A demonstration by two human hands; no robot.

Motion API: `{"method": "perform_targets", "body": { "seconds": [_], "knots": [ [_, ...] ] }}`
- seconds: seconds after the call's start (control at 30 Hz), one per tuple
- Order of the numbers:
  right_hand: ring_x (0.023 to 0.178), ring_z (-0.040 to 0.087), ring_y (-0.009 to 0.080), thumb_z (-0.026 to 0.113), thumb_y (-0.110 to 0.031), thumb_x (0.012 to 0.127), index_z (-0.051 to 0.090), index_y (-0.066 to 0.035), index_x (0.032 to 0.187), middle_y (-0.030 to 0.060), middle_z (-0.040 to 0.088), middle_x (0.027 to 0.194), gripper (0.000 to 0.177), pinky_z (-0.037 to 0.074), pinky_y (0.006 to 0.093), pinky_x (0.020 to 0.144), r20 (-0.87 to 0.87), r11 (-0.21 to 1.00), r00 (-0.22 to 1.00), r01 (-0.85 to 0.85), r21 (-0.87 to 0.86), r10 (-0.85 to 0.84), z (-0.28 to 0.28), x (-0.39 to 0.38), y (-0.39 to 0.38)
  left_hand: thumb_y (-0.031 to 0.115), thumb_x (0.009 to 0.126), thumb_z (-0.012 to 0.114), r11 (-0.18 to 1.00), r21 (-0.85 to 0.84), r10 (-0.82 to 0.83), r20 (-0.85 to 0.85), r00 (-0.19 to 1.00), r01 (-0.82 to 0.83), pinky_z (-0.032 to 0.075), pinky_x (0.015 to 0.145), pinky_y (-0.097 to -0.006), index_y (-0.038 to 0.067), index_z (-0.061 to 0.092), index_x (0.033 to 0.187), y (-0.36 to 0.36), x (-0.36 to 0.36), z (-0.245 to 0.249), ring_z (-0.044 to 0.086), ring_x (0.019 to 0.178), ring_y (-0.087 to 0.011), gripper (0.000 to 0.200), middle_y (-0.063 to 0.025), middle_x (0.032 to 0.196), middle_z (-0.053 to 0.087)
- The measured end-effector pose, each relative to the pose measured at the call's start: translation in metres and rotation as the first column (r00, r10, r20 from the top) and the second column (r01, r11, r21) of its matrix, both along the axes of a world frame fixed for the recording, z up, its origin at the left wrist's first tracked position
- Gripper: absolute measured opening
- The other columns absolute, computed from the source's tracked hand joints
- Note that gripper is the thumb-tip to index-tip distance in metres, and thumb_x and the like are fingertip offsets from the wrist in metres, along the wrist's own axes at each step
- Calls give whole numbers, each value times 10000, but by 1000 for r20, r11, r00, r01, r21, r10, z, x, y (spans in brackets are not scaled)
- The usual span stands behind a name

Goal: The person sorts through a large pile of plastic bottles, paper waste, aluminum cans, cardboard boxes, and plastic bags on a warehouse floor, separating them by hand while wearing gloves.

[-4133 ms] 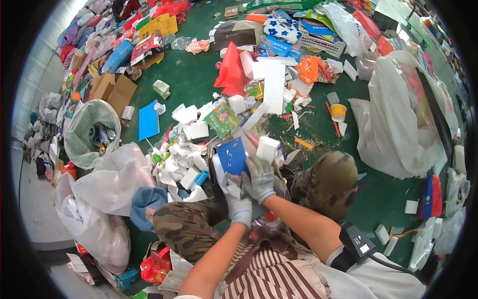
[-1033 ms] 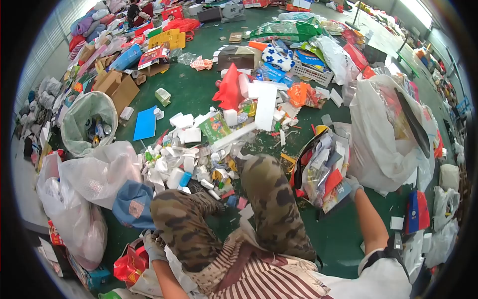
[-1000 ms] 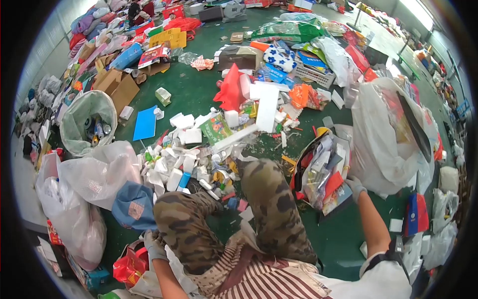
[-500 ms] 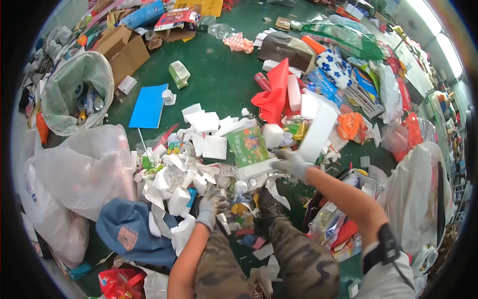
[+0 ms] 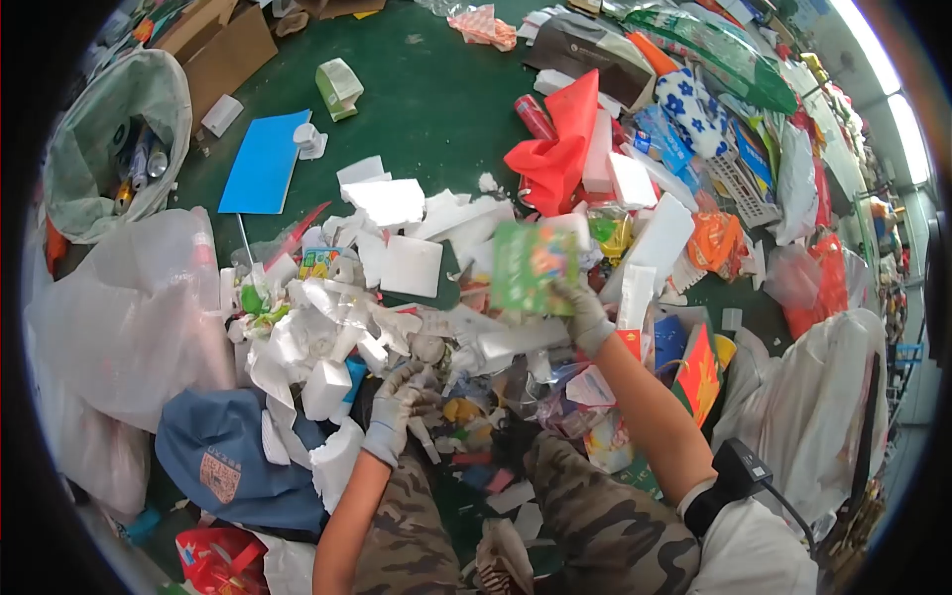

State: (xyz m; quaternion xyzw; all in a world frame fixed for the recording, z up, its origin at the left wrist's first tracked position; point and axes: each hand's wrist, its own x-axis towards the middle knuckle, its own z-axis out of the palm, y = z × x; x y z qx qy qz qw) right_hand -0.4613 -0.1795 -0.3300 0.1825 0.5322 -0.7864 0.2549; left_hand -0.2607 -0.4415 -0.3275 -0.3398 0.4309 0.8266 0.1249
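My right hand (image 5: 585, 315), in a pale work glove, grips the lower right corner of a green printed booklet (image 5: 526, 268), which is blurred by motion. Below the booklet lies a long white foam strip (image 5: 521, 339). My left hand (image 5: 400, 402), gloved too, rests low over the scrap heap with its fingers apart and nothing visible in them. A blue piece (image 5: 354, 379) and a white foam block (image 5: 325, 389) lie just left of it. White foam chunks (image 5: 412, 266) are heaped beyond both hands.
A lined bin (image 5: 74, 203) with cans stands at the far left, near a blue folder (image 5: 263, 164). A red bag (image 5: 555, 159) and a long foam piece (image 5: 659, 238) lie right of the heap. Clear plastic sacks (image 5: 119, 307) and a blue cloth-like bag (image 5: 233, 461) lie at left.
My right hand has taken hold of the green booklet and lifted it from the heap. The left hand has shifted slightly. The whole view has moved, too.
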Motion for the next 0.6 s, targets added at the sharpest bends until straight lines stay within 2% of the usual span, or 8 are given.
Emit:
{"method": "perform_targets", "body": {
  "seconds": [0.1, 0.17, 0.27, 0.4, 0.43, 0.47, 0.53, 0.6],
  "knots": [
    [894, 585, 159, 609, -153, 820, 526, -40, 1112, 51, 597, 988, 324, 494, 341, 797, 0, 986, 999, 48, -161, -48, 4, 8, 16, 220, 852, 598, 999, -39, -26, -62, 998, 24, 504, 696, -254, 29, 421, 1236, 0, -5, 9, 597, 840, -161, 464, -92, 1036, 558],
    [909, 585, 170, 620, -186, 821, 596, -32, 1018, 65, 612, 1001, 252, 475, 321, 801, -21, 953, 972, -223, 206, 233, 8, 26, 9, 218, 809, 665, 999, 21, -34, -219, 975, 40, 461, 822, -252, 47, 334, 1317, 5, -20, 18, 529, 1009, -150, 630, -83, 1175, 486],
    [826, 580, 122, 641, -199, 824, 627, -35, 1016, 56, 638, 967, 253, 473, 278, 743, 1, 840, 857, -506, 196, 516, 27, 62, -21, 143, 780, 685, 974, -171, -190, -245, 951, 150, 463, 838, -275, 53, 314, 1327, 11, -32, -5, 525, 1015, -163, 667, -70, 1193, 479],
    [736, 572, 80, 644, -253, 833, 554, -43, 1131, 6, 635, 898, 376, 469, 216, 678, -88, 794, 789, -601, 93, 608, 15, 97, -30, 49, 776, 638, 980, 201, -21, 88, 996, 3, 535, 637, -276, 43, 491, 1161, 19, -22, -34, 605, 785, -151, 412, -60, 1027, 575],
    [851, 576, 132, 643, -306, 823, 532, -30, 1144, 53, 617, 954, 438, 468, 264, 744, -134, 695, 684, -687, 213, 717, 23, 91, -21, 23, 765, 639, 997, 52, 47, 57, 997, -50, 542, 627, -288, 34, 524, 1096, 31, -31, -4, 610, 745, -157, 350, -51, 970, 589],
    [990, 547, 225, 636, -354, 807, 519, -25, 1153, 135, 572, 1055, 492, 442, 330, 834, -427, 660, 504, -543, 519, 751, 39, 82, -14, 23, 765, 639, 997, 57, 42, 60, 997, -45, 542, 627, -288, 34, 524, 1096, 29, -29, -7, 610, 745, -157, 350, -51, 970, 589],
    [1038, 512, 320, 652, -391, 761, 539, -46, 1124, 167, 536, 1119, 513, 409, 368, 886, -248, 302, 254, -205, 931, 935, 81, 67, 16, 37, 769, 653, 979, -129, 157, -24, 987, -159, 549, 637, -294, 30, 529, 1083, 21, -22, -12, 613, 759, -165, 338, -49, 941, 593],
    [1105, 482, 279, 711, -333, 689, 540, -113, 1138, 118, 515, 1182, 528, 362, 425, 936, -97, 64, 279, 126, 990, 955, 117, 66, 48, 70, 801, 639, 974, -148, 168, -25, 985, -170, 555, 638, -299, 24, 524, 1093, 17, -25, 2, 617, 771, -171, 317, -57, 954, 597]
  ]
}}
